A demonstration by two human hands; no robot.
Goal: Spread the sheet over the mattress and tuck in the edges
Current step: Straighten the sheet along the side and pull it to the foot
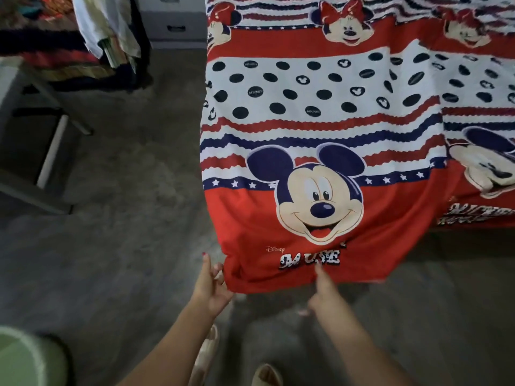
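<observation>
The sheet [334,121] lies spread over the bed and hangs down its near end — red hem low above the grey floor [125,218]. Your left hand [213,285] pinches the hem's left corner, fingers partly curled. Your right hand [324,292] holds the hem further right — its grip blurred, thumb up against the cloth.

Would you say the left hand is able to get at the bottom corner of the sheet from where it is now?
Probably yes. The left hand is already at the lower left corner of the sheet, fingers touching its red hem, with only bare floor around it and nothing between.
</observation>
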